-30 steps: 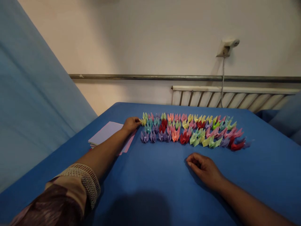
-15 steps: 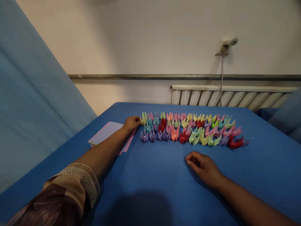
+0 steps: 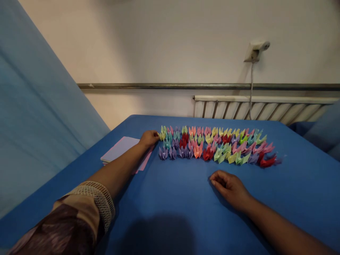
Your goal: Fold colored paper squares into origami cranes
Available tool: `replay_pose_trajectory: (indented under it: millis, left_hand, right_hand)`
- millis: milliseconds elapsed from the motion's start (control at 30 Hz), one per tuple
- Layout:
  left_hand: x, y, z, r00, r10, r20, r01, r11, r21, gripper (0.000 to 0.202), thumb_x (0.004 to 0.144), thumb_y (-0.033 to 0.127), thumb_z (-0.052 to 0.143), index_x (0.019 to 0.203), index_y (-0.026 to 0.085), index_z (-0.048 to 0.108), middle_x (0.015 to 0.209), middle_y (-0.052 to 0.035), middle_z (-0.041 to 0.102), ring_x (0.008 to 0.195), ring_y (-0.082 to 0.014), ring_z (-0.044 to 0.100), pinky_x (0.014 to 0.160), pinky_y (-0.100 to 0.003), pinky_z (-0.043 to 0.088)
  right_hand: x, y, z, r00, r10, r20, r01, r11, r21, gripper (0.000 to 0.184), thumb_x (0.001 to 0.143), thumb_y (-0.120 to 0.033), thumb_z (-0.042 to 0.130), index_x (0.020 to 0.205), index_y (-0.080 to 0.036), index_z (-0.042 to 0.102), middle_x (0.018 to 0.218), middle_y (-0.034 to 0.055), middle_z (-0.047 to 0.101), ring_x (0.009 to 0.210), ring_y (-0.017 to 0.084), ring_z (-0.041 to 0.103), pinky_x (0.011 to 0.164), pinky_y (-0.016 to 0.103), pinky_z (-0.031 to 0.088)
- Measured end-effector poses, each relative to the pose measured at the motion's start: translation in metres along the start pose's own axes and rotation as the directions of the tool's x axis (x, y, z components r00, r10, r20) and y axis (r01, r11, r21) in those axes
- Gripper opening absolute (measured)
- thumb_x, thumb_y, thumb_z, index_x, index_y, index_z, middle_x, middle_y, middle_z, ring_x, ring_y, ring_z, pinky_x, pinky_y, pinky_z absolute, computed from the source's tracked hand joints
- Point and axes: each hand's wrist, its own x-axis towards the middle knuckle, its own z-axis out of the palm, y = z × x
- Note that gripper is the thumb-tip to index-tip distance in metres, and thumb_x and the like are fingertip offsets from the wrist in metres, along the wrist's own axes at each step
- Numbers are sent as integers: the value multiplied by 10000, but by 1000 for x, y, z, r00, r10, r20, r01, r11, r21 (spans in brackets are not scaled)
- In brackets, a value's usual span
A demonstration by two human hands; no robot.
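Several rows of folded paper cranes (image 3: 198,151) in many colours stand close together on the blue table. At the left end of the rows, my left hand (image 3: 149,138) pinches a small yellow paper crane (image 3: 162,136) with its fingertips. Under my left forearm lies a stack of coloured paper sheets (image 3: 120,148), lilac on top with pink edges showing. My right hand (image 3: 230,188) rests on the table in front of the cranes, its fingers curled together with nothing visible in them. A red crane (image 3: 266,160) sits at the near right end.
The blue-covered table (image 3: 164,198) reaches back to a wall with a metal rail (image 3: 164,86) and a white slatted frame (image 3: 225,106). A cord hangs from a wall socket (image 3: 253,52). A light blue curtain (image 3: 39,106) hangs on the left.
Almost nothing differs. The view has shifted very slightly; both hands keep their places, the left still at the yellow crane.
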Motion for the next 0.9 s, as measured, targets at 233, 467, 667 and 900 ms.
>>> replay_pose_trajectory:
  millis: [233,467,667,900]
  left_hand:
    - [-1,4,0,998,32,-46,-25,990,142,157,646,248,665,763,149,696,720,-55,695,697,-203,630,608,-270,420]
    - [-2,11,-3,998,17,-58,-3,975,221,326,692,229,662,996,118,701,884,-90,738,807,-217,677,693,-265,474]
    - [-17,13,-27,998,-4,-67,25,947,320,421,729,296,671,1123,150,656,1088,-93,717,988,-222,665,828,-255,477]
    - [-81,-6,-58,994,-90,-57,107,864,493,674,624,516,722,1188,159,628,1204,-164,661,1097,-341,612,847,-333,460]
  right_hand:
    - [1,1,-1,1000,0,-1,0,1000,2,120,854,-277,511,834,-227,618,717,-5,612,661,152,564,602,257,431]
    - [2,7,2,1000,-7,3,7,999,32,142,872,-299,507,845,-207,612,727,1,598,670,146,556,600,249,424]
    - [2,7,1,1000,-14,6,14,999,41,138,867,-295,515,844,-202,615,700,-6,584,648,140,541,588,245,411]
    - [2,11,0,1000,-31,2,31,999,29,138,859,-301,515,849,-208,617,720,-1,600,656,145,549,598,247,428]
